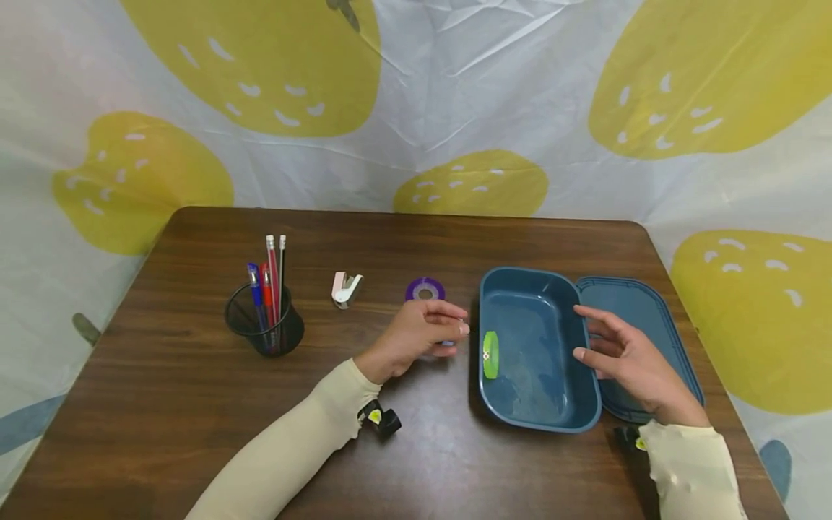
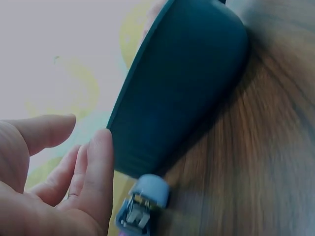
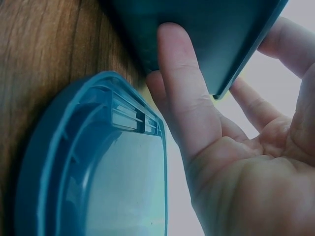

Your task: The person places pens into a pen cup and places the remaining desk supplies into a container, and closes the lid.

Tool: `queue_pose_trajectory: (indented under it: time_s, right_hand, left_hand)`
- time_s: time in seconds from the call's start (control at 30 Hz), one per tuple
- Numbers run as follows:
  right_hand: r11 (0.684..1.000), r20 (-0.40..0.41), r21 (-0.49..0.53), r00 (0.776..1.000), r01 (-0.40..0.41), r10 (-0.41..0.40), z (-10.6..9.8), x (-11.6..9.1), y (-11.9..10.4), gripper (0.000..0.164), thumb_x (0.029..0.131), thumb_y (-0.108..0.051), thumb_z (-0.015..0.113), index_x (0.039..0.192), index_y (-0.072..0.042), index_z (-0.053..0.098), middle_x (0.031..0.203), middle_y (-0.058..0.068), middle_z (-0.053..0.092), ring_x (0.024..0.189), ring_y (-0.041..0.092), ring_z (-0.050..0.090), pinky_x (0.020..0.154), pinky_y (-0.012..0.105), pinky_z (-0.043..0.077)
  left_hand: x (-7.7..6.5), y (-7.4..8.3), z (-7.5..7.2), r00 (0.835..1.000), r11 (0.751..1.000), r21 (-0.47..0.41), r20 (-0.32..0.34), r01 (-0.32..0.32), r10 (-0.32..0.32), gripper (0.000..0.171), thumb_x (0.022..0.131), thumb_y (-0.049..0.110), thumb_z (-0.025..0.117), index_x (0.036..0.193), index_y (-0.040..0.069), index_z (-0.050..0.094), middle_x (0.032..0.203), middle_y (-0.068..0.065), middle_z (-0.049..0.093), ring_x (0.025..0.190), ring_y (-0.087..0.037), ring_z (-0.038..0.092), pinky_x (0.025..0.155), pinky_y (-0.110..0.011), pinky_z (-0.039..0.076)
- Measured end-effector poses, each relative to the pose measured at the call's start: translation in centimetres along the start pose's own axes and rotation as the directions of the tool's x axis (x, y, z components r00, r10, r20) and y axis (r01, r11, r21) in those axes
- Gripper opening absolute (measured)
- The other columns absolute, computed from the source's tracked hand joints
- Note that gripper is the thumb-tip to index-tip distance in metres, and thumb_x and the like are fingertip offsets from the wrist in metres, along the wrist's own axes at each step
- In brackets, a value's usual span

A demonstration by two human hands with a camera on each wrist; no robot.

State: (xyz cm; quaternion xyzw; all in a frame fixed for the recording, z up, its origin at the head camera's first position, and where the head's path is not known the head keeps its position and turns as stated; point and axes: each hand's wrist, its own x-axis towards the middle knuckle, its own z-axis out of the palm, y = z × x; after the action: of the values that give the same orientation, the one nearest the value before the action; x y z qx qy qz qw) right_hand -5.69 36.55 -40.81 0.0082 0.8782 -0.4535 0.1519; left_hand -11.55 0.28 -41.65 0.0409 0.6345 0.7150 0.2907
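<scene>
A blue rectangular box [image 1: 529, 361] stands lidless on the table with a green tape roll [image 1: 491, 354] leaning inside its left wall. My left hand [image 1: 422, 334] is just left of the box, fingers loosely bent and holding nothing. Below its fingertips lies a small pale-blue object with metal parts [image 2: 142, 201], mostly hidden in the head view. At the right wall, my right hand [image 1: 624, 357] straddles the rim with spread fingers, some along the outer wall [image 3: 216, 39]. Whether they touch it I cannot tell.
The blue lid [image 1: 643, 325] lies right of the box, partly under my right hand. A purple tape roll [image 1: 425, 289] and a small white-and-pink stapler-like item [image 1: 346, 289] are farther back. A black mesh cup [image 1: 286, 336] with pens and pencils stands at left.
</scene>
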Motion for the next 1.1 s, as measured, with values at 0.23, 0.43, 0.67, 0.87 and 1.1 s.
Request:
queue_pose_trajectory:
  time_s: [0.23,0.43,0.67,0.87,1.1]
  right_hand:
    - [1.000,0.013,0.024,1.000,-0.007,0.007,-0.1,-0.1,-0.1,0.081,0.101,-0.032,0.075,0.168,-0.024,0.030,0.167,0.033,0.029,0.146,0.059,0.039,0.083,0.036,0.062]
    - [1.000,0.010,0.023,1.000,-0.003,0.003,-0.3,-0.2,-0.2,0.081,0.101,-0.033,0.075,0.168,-0.024,0.030,0.167,0.032,0.029,0.146,0.059,0.039,0.085,0.039,0.062]
    - [1.000,0.006,0.015,1.000,-0.004,0.004,-0.1,-0.1,0.0,0.081,0.101,-0.034,0.075,0.168,-0.024,0.031,0.166,0.033,0.031,0.145,0.059,0.041,0.084,0.039,0.062]
    - [0.999,0.018,0.036,1.000,-0.004,0.004,-0.2,0.0,-0.1,0.081,0.101,-0.034,0.075,0.168,-0.025,0.030,0.168,0.032,0.028,0.147,0.058,0.038,0.085,0.036,0.062]
    - [0.999,0.016,0.040,1.000,0.002,-0.003,-0.1,-0.2,0.0,0.081,0.101,-0.033,0.075,0.168,-0.023,0.030,0.167,0.033,0.029,0.146,0.059,0.039,0.082,0.034,0.061]
  left_hand:
    - [0.2,-0.2,-1.2,0.998,1.000,0.017,-0.062,-0.020,0.021,0.038,0.093,0.006,0.078,0.128,-0.005,0.069,0.110,-0.011,0.078,0.085,-0.011,0.072,0.073,-0.024,0.064]
    - [0.3,-0.3,-1.9,0.992,0.995,0.089,-0.119,-0.041,0.051,0.036,0.093,0.008,0.080,0.125,-0.004,0.071,0.110,-0.014,0.077,0.084,-0.012,0.071,0.076,-0.029,0.065]
    - [0.7,-0.8,-1.9,0.983,0.981,0.186,-0.158,-0.059,0.089,0.037,0.092,0.009,0.082,0.124,-0.006,0.071,0.110,-0.017,0.078,0.081,-0.009,0.070,0.074,-0.031,0.065]
    - [0.7,-0.9,-2.1,0.969,0.962,0.262,-0.205,-0.078,0.134,0.038,0.087,0.010,0.086,0.121,-0.004,0.073,0.110,-0.017,0.078,0.086,-0.012,0.071,0.071,-0.026,0.062]
    - [0.7,-1.4,-2.4,0.969,0.942,0.329,-0.200,-0.070,0.142,0.038,0.083,0.006,0.088,0.117,-0.003,0.075,0.110,-0.017,0.077,0.094,-0.018,0.074,0.080,-0.025,0.062]
